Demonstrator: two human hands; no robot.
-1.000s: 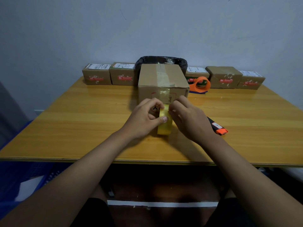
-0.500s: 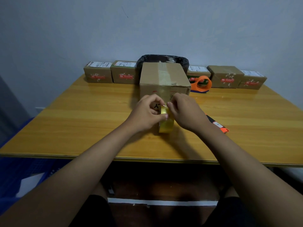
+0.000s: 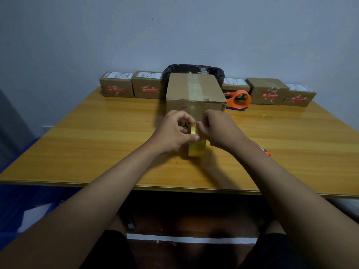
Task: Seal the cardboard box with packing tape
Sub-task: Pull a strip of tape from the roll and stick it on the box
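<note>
Head view shows my left hand (image 3: pixel 172 133) clamped on the roll of tape (image 3: pixel 196 145), now lifted a little nearer the cardboard box (image 3: pixel 194 94) than a second ago, though its lower edge looks close to the worktop (image 3: pixel 97 136). My right hand (image 3: pixel 219 129) pinches at the roll's top — fingers (image 3: pixel 200 124) together, apparently on the loose end. I judge the tape is only now starting to peel, so the new strip isn't laid yet.
</note>
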